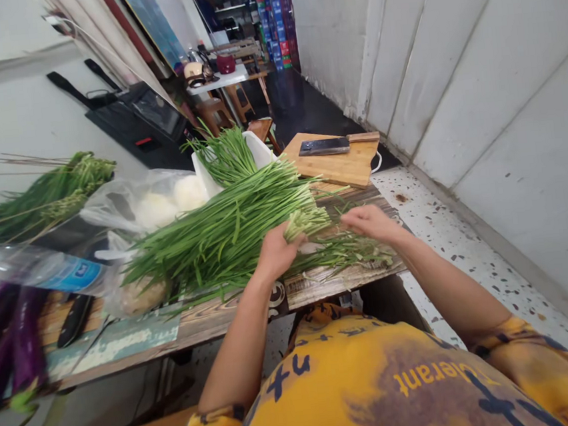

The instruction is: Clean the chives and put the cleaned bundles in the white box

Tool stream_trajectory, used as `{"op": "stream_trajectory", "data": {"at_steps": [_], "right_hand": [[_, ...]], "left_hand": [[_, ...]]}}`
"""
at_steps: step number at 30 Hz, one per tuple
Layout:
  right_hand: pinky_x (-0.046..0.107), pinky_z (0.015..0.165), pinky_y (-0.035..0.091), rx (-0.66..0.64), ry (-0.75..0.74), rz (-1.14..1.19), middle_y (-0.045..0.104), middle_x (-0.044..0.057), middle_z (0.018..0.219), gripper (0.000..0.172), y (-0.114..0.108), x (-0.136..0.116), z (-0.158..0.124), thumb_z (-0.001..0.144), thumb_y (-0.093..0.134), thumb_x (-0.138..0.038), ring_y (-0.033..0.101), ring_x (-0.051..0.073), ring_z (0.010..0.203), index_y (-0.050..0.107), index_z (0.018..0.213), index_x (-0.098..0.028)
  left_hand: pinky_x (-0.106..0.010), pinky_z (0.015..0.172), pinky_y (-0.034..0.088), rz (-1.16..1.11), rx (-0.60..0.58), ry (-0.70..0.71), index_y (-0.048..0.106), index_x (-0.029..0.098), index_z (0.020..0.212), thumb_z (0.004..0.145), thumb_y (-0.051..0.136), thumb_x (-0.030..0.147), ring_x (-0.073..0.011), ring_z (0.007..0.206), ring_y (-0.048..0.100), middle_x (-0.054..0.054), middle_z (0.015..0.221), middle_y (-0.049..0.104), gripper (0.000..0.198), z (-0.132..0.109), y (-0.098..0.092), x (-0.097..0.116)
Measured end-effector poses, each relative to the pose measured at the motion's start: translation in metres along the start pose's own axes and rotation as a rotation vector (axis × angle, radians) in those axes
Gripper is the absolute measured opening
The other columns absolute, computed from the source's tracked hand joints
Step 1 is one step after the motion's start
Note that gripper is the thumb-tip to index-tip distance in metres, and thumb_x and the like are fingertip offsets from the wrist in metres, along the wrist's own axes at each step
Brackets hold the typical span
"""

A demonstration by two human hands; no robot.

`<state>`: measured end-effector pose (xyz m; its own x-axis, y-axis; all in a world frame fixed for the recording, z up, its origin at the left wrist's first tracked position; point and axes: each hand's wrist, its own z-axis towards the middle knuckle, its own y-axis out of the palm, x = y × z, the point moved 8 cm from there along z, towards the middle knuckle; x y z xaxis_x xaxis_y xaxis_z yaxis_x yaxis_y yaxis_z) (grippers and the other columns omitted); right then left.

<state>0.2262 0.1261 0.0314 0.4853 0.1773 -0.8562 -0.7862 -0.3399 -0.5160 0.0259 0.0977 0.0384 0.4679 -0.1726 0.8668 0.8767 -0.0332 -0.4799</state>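
Note:
My left hand [276, 252] is wrapped round the pale cut ends of a bunch of garlic chives [309, 221]. The green leaves of the chives stretch away to the left over the table. To the right of these ends, my right hand [368, 223] is closed in a pinch. Thin green bits show near its fingertips, but I cannot make out what is between them. A larger pile of garlic chives [223, 209] lies just behind my left hand. Loose chive scraps [348, 252] are scattered on the table below and between my hands.
A cleaver [325, 146] rests on a wooden cutting board [330, 166] at the back right. A white basket [259, 150] holds more chives. Leftward are bagged white vegetables [156, 208], a plastic bottle [76, 274], eggplants [27, 331] and a black-handled knife [75, 320]. The table's edge [213, 311] runs before me.

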Motion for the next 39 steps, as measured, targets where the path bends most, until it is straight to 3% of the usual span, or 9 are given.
{"op": "stream_trajectory", "data": {"at_steps": [2,5,11,17,23,26,30,33,39], "right_hand": [[0.023,0.047,0.026,0.118,0.039,-0.074,0.043,-0.004,0.044,0.046,-0.022,0.011,-0.003,0.084,0.045,-0.052,0.037,0.009,0.042,0.057,0.059,-0.016],[0.026,0.053,0.030,0.214,0.006,-0.378,0.049,0.001,0.047,0.056,-0.026,0.009,-0.002,0.088,0.040,-0.054,0.046,0.013,0.049,0.056,0.050,-0.016],[0.029,0.068,0.035,0.295,-0.533,-0.808,0.060,0.009,0.087,0.018,0.031,-0.042,0.009,0.086,0.054,-0.029,0.049,0.020,0.083,0.066,0.083,-0.016],[0.031,0.071,0.037,0.294,-0.653,-0.649,0.058,0.008,0.078,0.024,0.029,-0.059,-0.002,0.090,0.047,-0.025,0.045,0.019,0.079,0.064,0.076,-0.017],[0.024,0.060,0.040,0.200,-0.490,-0.163,0.055,0.001,0.071,0.013,0.004,-0.045,-0.009,0.084,0.057,-0.026,0.048,0.012,0.063,0.063,0.077,-0.017],[0.026,0.063,0.040,0.233,-0.456,-0.262,0.058,0.004,0.075,0.014,0.004,-0.039,-0.007,0.084,0.055,-0.026,0.050,0.014,0.069,0.064,0.080,-0.016],[0.036,0.079,0.037,0.258,-0.591,-0.535,0.062,0.011,0.096,0.019,0.024,-0.055,-0.008,0.084,0.056,-0.028,0.049,0.022,0.092,0.067,0.095,-0.017],[0.037,0.081,0.037,0.168,-0.604,-0.455,0.067,0.008,0.090,0.018,0.043,-0.061,-0.002,0.083,0.059,-0.031,0.052,0.022,0.090,0.070,0.090,-0.020],[0.027,0.064,0.043,0.278,-0.153,0.140,0.071,0.003,0.076,0.023,0.019,-0.016,0.014,0.078,0.061,-0.037,0.060,0.016,0.068,0.072,0.080,-0.017]], "left_hand": [[-0.027,0.067,0.049,-0.103,0.048,-0.019,0.063,0.014,0.089,0.076,0.058,0.030,-0.0159,0.066,0.062,-0.003,0.073,0.067,0.021,0.002,-0.007,-0.004],[-0.030,0.074,0.049,-0.080,0.112,0.011,0.064,0.013,0.093,0.075,0.059,0.031,-0.0170,0.071,0.063,-0.004,0.076,0.068,0.026,0.004,-0.012,-0.003],[-0.029,0.076,0.048,0.029,0.185,0.003,0.066,0.014,0.095,0.070,0.067,0.032,-0.0185,0.079,0.063,-0.004,0.088,0.070,0.031,0.001,-0.013,-0.001],[-0.029,0.075,0.047,0.145,0.228,0.018,0.068,0.014,0.091,0.076,0.061,0.033,-0.0188,0.078,0.063,-0.005,0.085,0.070,0.025,0.002,-0.020,0.005],[-0.030,0.080,0.046,0.184,0.070,0.063,0.067,0.016,0.096,0.076,0.060,0.027,-0.0198,0.084,0.063,-0.005,0.090,0.070,0.023,0.005,-0.001,0.010],[-0.029,0.077,0.046,0.149,0.051,0.032,0.066,0.015,0.094,0.075,0.062,0.028,-0.0186,0.079,0.062,-0.004,0.087,0.070,0.023,0.006,0.001,0.005],[-0.027,0.073,0.046,0.132,0.052,0.031,0.067,0.015,0.091,0.072,0.064,0.028,-0.0164,0.073,0.060,-0.002,0.081,0.069,0.023,0.005,-0.001,0.005],[-0.027,0.071,0.046,0.117,0.048,0.036,0.067,0.015,0.090,0.072,0.064,0.027,-0.0161,0.072,0.060,-0.002,0.080,0.068,0.022,0.004,-0.002,0.007],[-0.027,0.066,0.050,0.041,0.036,-0.029,0.066,0.015,0.087,0.071,0.065,0.027,-0.0169,0.069,0.062,-0.003,0.078,0.069,0.020,0.005,0.000,-0.004]]}}
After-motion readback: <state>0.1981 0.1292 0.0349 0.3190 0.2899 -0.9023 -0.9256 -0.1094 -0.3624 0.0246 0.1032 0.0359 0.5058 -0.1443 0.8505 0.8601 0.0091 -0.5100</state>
